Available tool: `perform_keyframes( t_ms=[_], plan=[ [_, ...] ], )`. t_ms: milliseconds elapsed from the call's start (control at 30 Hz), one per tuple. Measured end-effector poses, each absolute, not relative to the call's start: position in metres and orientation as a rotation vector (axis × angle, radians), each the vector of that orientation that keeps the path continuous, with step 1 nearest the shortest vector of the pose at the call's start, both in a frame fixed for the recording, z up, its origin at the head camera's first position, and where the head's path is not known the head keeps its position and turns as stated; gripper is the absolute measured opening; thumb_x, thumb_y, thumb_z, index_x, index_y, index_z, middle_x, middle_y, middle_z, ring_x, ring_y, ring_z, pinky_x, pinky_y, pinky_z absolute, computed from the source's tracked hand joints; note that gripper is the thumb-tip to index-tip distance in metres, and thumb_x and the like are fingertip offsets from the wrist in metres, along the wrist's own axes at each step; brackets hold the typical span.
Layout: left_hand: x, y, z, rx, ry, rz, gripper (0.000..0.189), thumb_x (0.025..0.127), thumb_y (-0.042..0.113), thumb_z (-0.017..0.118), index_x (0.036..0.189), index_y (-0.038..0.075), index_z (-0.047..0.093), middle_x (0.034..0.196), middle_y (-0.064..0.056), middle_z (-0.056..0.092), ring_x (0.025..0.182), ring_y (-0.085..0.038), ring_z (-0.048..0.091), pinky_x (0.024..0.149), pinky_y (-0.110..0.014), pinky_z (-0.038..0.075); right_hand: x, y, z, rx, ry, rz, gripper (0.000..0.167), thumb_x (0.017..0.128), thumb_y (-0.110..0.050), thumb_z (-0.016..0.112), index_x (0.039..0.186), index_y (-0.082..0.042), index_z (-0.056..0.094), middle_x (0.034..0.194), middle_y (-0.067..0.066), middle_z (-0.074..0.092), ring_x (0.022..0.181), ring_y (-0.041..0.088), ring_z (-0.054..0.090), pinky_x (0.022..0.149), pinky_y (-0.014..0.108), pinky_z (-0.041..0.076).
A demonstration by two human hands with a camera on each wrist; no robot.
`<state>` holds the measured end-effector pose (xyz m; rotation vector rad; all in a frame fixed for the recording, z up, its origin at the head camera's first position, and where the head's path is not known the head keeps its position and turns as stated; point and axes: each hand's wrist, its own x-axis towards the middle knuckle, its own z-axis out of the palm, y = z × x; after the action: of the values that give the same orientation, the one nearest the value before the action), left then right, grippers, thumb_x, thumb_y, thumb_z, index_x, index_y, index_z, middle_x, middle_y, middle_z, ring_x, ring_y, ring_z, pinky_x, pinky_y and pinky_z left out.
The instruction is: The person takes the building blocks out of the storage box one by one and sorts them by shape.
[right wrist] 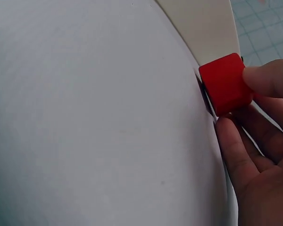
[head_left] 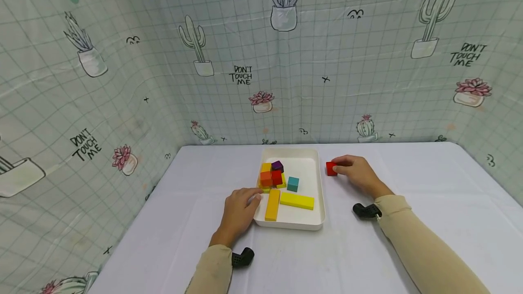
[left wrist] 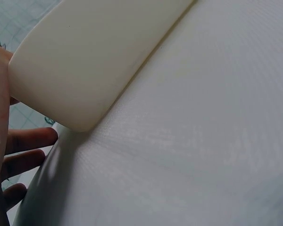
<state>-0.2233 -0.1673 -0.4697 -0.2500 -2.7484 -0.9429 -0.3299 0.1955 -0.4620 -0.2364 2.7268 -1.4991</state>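
The right hand (head_left: 359, 173) grips a red cube (head_left: 331, 169) between thumb and fingers, just outside the right wall of a white tray (head_left: 310, 162). Whether the cube touches the table cannot be told. The left hand (head_left: 238, 210) touches the tray's left rim; three fingers extend loosely, but whether thumb and forefinger pinch the rim cannot be determined.

Principal risk: the right wrist view shows the cube tilted, so an uneven pinch could let it slip or rotate. Carried too low, it could strike the adjacent wall. Uneven pressure from the left hand could shift the tray. A jolt could, in turn, topple the clustered pieces, where an orange cube (head_left: 266, 178) and a second red cube (head_left: 276, 177) appear to sit on yellow pieces.

Surface: a white tabletop (head_left: 298, 262), faintly creased, offering little apparent hindrance to sliding. Room: pale gridded fabric (head_left: 229, 12) surrounds the far and left sides, wrinkled in places, printed with potted cacti, succulents and the words "DON'T TOUCH ME".
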Motion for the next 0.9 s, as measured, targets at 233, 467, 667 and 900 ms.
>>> perform_keyframes(
  t_ms=[233,467,667,900],
  plan=[
    [-0.224,-0.169,-0.47,-0.245,-2.751,-0.944,0.03,0.102,0.032,0.053,0.124,0.023,0.072,0.124,-0.002,0.067,0.119,-0.027,0.055,0.106,-0.056,0.037,-0.331,0.196,-0.463,-0.219,2.724,-1.441,0.039,0.098,-0.024,0.062,0.132,-0.005,0.063,0.13,0.019,0.062,0.119,0.035,0.05,0.095,0.047,0.043],
    [-0.225,-0.169,-0.47,-0.25,-2.743,-0.947,0.03,0.102,0.031,0.054,0.124,0.022,0.072,0.123,-0.001,0.068,0.119,-0.027,0.055,0.107,-0.056,0.036,-0.327,0.199,-0.458,-0.214,2.67,-1.52,0.041,0.098,-0.027,0.061,0.134,-0.006,0.062,0.134,0.019,0.06,0.118,0.035,0.054,0.096,0.047,0.045],
    [-0.224,-0.168,-0.469,-0.257,-2.742,-0.948,0.03,0.102,0.031,0.053,0.124,0.022,0.072,0.123,-0.002,0.068,0.119,-0.028,0.055,0.107,-0.057,0.035,-0.32,0.205,-0.444,-0.229,2.598,-1.677,0.041,0.099,-0.021,0.062,0.132,0.003,0.06,0.133,0.023,0.059,0.106,0.027,0.066,0.09,0.034,0.055],
    [-0.224,-0.168,-0.469,-0.238,-2.758,-0.944,0.031,0.102,0.033,0.053,0.124,0.023,0.071,0.124,-0.001,0.067,0.119,-0.027,0.054,0.109,-0.056,0.034,-0.317,0.201,-0.43,-0.278,2.539,-1.801,0.045,0.098,-0.021,0.065,0.131,0.008,0.057,0.13,0.023,0.06,0.107,0.019,0.062,0.085,0.03,0.056]
  ],
)
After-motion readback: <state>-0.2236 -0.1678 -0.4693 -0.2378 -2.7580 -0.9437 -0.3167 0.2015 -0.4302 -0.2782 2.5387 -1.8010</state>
